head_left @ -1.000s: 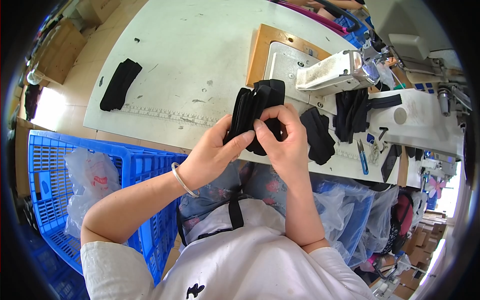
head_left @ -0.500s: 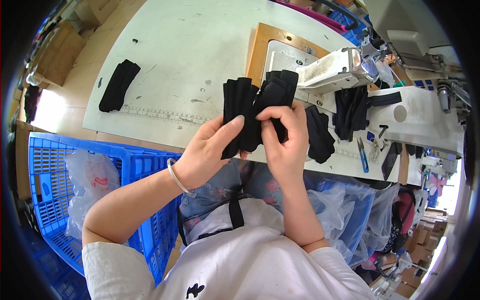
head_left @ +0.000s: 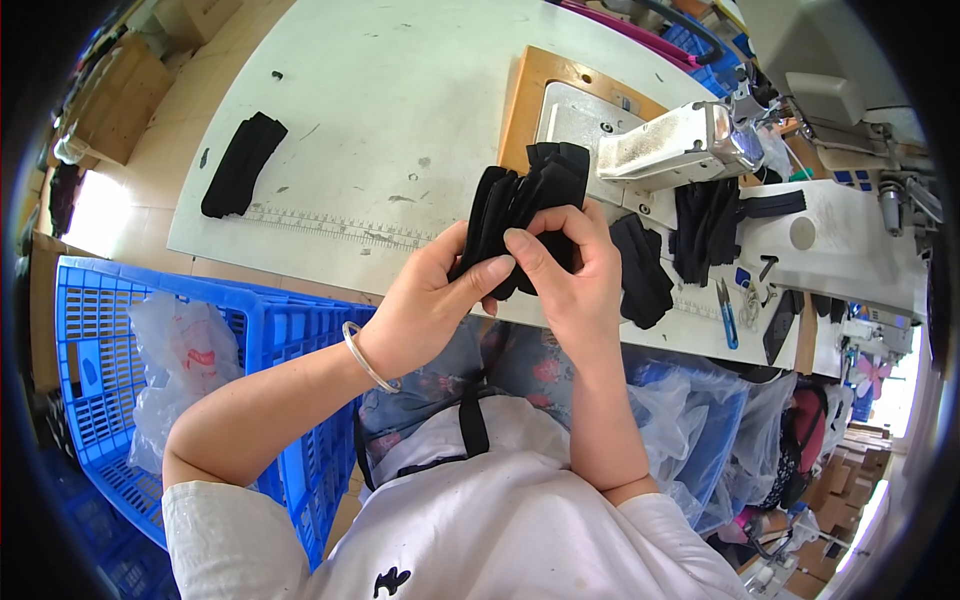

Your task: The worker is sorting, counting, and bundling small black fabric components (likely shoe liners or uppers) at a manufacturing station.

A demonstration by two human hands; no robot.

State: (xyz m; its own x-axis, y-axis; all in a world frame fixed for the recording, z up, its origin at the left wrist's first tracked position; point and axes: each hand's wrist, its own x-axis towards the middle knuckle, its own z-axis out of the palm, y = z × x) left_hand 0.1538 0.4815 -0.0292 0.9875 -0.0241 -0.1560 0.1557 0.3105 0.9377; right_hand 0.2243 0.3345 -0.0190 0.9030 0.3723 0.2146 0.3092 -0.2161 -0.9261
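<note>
Both hands, left hand [head_left: 425, 300] and right hand [head_left: 570, 275], are gripping the black fabric bundle [head_left: 525, 205] between them, now fanning its folds wider than 1 second ago, suggesting sorting.

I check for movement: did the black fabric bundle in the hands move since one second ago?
Yes. The black fabric bundle has fanned out and risen toward the sewing machine, held by both hands.
</note>
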